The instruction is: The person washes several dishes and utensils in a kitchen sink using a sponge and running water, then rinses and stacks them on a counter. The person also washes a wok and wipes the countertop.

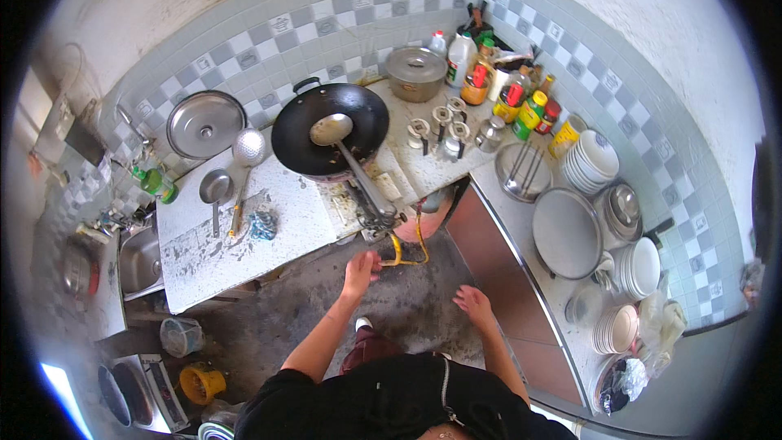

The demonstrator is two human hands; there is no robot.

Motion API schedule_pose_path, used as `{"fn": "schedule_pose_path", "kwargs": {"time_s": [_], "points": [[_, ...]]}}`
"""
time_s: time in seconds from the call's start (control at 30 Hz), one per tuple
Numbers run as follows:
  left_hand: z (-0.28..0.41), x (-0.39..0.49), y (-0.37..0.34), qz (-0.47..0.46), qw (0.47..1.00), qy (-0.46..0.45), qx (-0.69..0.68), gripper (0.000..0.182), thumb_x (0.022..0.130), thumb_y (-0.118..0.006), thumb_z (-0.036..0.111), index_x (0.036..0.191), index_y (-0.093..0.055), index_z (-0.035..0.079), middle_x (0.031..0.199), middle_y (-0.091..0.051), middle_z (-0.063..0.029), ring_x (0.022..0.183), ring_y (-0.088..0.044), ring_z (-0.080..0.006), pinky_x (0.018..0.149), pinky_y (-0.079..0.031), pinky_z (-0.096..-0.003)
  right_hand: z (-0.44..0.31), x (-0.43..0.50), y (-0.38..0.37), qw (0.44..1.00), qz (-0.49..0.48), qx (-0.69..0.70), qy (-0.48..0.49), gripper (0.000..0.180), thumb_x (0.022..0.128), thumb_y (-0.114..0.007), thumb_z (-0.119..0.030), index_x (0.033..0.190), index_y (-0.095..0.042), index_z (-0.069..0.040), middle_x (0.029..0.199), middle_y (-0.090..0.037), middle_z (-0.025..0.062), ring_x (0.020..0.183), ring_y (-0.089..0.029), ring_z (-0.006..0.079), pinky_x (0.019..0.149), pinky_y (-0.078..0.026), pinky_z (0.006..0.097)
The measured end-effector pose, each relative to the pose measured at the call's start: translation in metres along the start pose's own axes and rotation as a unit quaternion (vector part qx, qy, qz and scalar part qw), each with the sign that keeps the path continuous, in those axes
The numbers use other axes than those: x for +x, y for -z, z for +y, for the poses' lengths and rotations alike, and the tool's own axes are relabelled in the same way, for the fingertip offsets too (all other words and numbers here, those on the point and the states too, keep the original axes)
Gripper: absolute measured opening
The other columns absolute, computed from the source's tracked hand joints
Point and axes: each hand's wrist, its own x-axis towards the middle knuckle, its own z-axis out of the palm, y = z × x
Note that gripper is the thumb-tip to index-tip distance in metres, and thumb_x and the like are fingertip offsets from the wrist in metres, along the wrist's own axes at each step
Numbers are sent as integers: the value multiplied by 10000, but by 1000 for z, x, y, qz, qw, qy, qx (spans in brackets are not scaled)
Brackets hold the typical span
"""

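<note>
My left hand [361, 274] is held over the floor in front of the counter, its fingers loosely bent, with nothing seen in it. Its fingertips appear beside a yellow hose [398, 250] under the stove; whether they touch cannot be told. My right hand [474, 305] hovers before the brown cabinet doors [498, 244], fingers spread and empty. Ahead, a black wok [293, 134] rests on the stove. A large metal ladle [333, 129] lies in it, its handle reaching over the front edge. Behind the hose, a pinkish gas cylinder [424, 223] is partly hidden.
Left counter: skimmer [248, 148], small ladle [215, 187], blue cloth [263, 225], steel lid [206, 124], sink [140, 260]. Back: lidded pot [416, 73], spice jars [418, 133], sauce bottles [476, 78]. Right counter: round pan [566, 232], stacked bowls [614, 329]. Floor: yellow bucket [201, 383], clear bucket [181, 337].
</note>
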Motion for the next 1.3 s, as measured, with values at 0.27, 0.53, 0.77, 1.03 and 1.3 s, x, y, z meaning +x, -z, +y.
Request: {"fn": "schedule_pose_path", "kwargs": {"time_s": [0.27,0.53,0.77,1.03,1.3], "points": [[103,102,2,-45,992,-30,-112,560,1017,-497,479,1336,-492,19,1245,-607,-105,1133,-592,-223,872,-521,-371,-174,102,-203,985,-106,135,20,373,1008,-566,-331,1192,-585,-7,1118,-655,111,962,-667,203,873,-546,344],[134,130,-12,-78,942,101,-310,267,997,-568,266,1056,-560,6,857,-655,-112,649,-629,-248,546,-531,-413,-218,164,-228,942,-316,-3,-113,187,881,-730,-205,851,-625,-53,739,-615,33,607,-581,121,564,-462,262],[141,131,-5,-87,900,64,-421,231,945,-593,206,764,-540,73,693,-562,-62,596,-568,-208,530,-500,-355,-228,136,-266,969,-238,-57,-20,386,851,-619,-104,1158,-414,12,559,-508,39,436,-499,132,405,-402,288],[144,58,65,-85,930,-49,-353,271,1023,-470,275,804,-469,115,721,-438,17,665,-440,-128,723,-466,-325,-246,66,-327,938,-336,-86,27,143,798,-658,-121,725,-573,-31,542,-574,58,431,-570,155,386,-443,290],[143,-48,194,97,939,-51,-326,351,1049,-370,322,845,-515,75,814,-574,-87,729,-572,-202,631,-531,-374,-185,13,-446,880,-473,-14,-44,544,876,-672,-60,1295,-336,26,617,-551,71,456,-548,152,399,-460,302]]}}
